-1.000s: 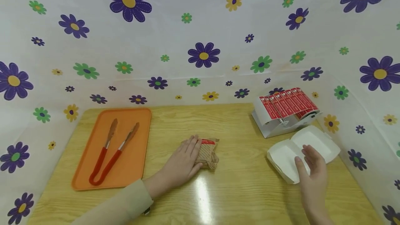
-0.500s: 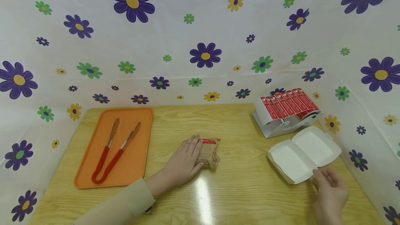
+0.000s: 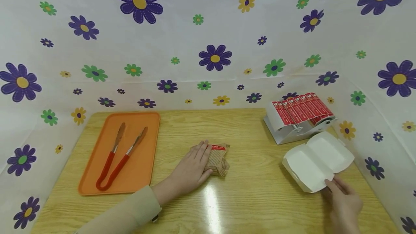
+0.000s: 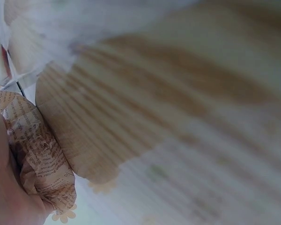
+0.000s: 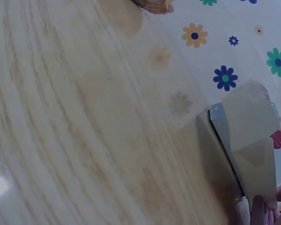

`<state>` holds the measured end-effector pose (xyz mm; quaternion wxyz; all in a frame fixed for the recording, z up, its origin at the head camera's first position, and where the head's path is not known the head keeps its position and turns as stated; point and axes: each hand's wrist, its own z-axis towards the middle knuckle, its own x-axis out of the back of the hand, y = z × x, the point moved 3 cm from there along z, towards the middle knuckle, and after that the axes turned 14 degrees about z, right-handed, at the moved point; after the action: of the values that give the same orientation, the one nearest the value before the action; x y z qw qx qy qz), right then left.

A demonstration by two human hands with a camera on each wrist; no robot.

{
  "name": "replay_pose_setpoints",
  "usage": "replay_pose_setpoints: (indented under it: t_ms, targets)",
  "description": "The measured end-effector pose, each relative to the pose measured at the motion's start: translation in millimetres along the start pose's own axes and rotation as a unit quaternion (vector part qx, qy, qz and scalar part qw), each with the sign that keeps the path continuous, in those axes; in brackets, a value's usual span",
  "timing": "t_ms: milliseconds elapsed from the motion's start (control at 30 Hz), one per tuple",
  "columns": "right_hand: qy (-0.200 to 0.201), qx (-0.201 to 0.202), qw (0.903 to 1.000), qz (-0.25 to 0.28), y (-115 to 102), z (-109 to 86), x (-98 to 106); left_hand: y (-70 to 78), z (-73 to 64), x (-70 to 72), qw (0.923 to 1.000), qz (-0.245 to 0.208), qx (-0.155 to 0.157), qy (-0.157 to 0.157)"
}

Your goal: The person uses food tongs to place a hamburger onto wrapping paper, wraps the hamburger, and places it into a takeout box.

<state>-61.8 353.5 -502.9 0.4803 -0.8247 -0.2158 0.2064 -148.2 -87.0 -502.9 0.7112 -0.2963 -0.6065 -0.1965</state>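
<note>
In the head view my left hand rests flat on a package wrapped in crumpled, printed brown paper with a red label, its fingers laid out straight across the top. The left wrist view shows the wrapper's printed text beside that hand. At the right, my right hand pinches the near edge of a white clamshell takeout box between thumb and fingers. The box lies unfolded, both halves facing up. In the right wrist view my right hand's fingertips touch the box's side.
An orange tray on the left bears red-handled tongs. Behind the clamshell stands a white dispenser with a row of red-and-white labels. Flower-printed white sheeting closes in the wooden table at the back and sides.
My right hand has gone from above the clamshell box down to its near edge and pinched it. The box has shifted slightly rightward. My left hand has stayed on the package.
</note>
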Motion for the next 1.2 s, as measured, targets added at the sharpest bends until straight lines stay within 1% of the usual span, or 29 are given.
replay_pose_setpoints:
  t_ms: [167, 267, 333, 433, 533, 600, 667, 733, 833, 900, 967, 1033, 1200]
  targets:
    - [0.004, 0.044, 0.9972, 0.061, -14.3, -14.0, -1.6, 0.2, 0.7, -2.0, 1.0, -0.003, 0.0, 0.002]
    - [-0.006, 0.071, 0.9932, 0.092, -27.6, -24.4, -8.2, -0.4, 0.9, -3.3, 1.0, -0.003, 0.002, 0.003]
    - [-0.018, 0.091, 0.991, 0.096, -37.2, -31.3, -15.6, -0.7, 1.0, -3.5, 1.0, -0.003, 0.003, 0.005]
    - [-0.053, 0.132, 0.9862, 0.084, -50.1, -38.9, -33.1, -1.1, 0.9, -4.0, 1.0, -0.002, 0.005, 0.008]
    - [-0.096, 0.149, 0.9821, 0.064, -57.8, -42.8, -55.2, -1.2, 0.7, -4.2, 1.0, 0.002, 0.005, 0.007]
    - [-0.127, 0.155, 0.979, 0.038, -59.1, -44.3, -71.0, -1.0, 0.7, -4.3, 1.0, 0.001, 0.005, 0.006]
    - [-0.157, 0.16, 0.9745, -0.004, -57.6, -45.8, -86.8, -0.7, 0.8, -3.6, 1.0, -0.003, 0.005, 0.007]
    - [-0.186, 0.176, 0.965, -0.056, -53.0, -47.9, -102.3, -0.5, 0.8, -3.1, 1.0, -0.006, 0.003, 0.007]
    - [-0.237, 0.207, 0.9417, -0.119, -41.3, -51.4, -123.6, -0.5, 1.0, -2.6, 1.0, -0.005, 0.001, 0.008]
    - [-0.266, 0.221, 0.9263, -0.149, -31.5, -53.2, -134.8, -0.6, 0.9, -3.0, 1.0, -0.002, 0.001, 0.009]
    - [-0.289, 0.229, 0.9159, -0.159, -20.7, -53.2, -143.3, -0.7, 0.9, -3.8, 0.9999, 0.004, 0.0, 0.011]
    - [-0.303, 0.228, 0.9084, -0.176, -10.2, -51.2, -148.4, -0.7, 0.8, -5.1, 0.9999, 0.01, 0.0, 0.012]
    - [-0.314, 0.221, 0.8985, -0.213, 13.5, -41.1, -151.4, -0.7, 0.5, -7.4, 0.9998, 0.017, 0.002, 0.01]
